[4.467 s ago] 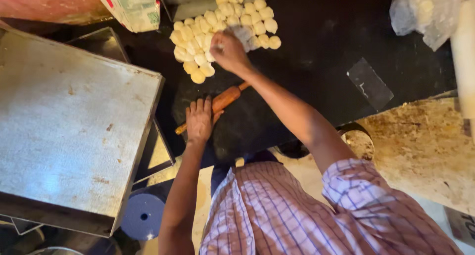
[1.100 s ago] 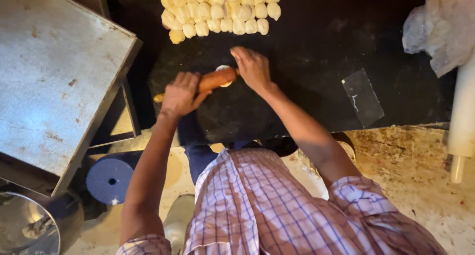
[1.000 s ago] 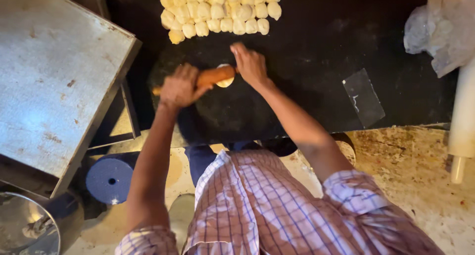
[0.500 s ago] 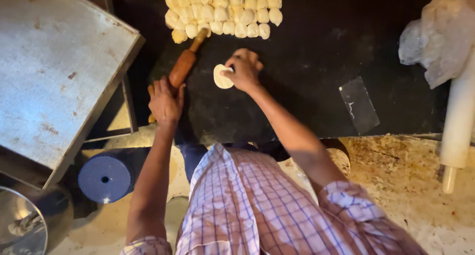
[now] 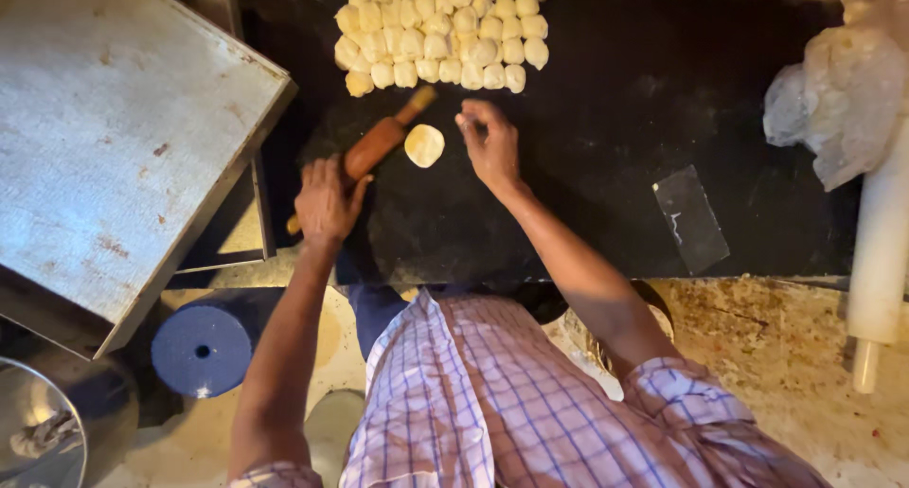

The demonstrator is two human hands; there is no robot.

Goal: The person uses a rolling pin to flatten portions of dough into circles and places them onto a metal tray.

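My left hand [image 5: 327,199] grips the near end of a wooden rolling pin [image 5: 379,140], which lies slanted on the black work surface [image 5: 606,119] with its far end pointing at the dough balls. A small flattened dough disc [image 5: 423,145] lies just right of the pin. My right hand [image 5: 488,142] hovers close beside the disc on its right, fingers spread and empty. Several pale dough balls [image 5: 440,34] are packed in rows at the far edge of the surface.
A worn metal tabletop [image 5: 114,138] fills the left side. A flat grey rectangular piece [image 5: 691,218] lies on the black surface to the right. Crumpled plastic bags [image 5: 843,100] and a white cylinder [image 5: 876,251] stand far right. Below left are a blue round stool [image 5: 201,349] and a metal bowl [image 5: 43,431].
Both hands were rolling the pin over the dough. My left hand then swung the pin aside to the left, and my right hand has now lifted off the disc to its right.
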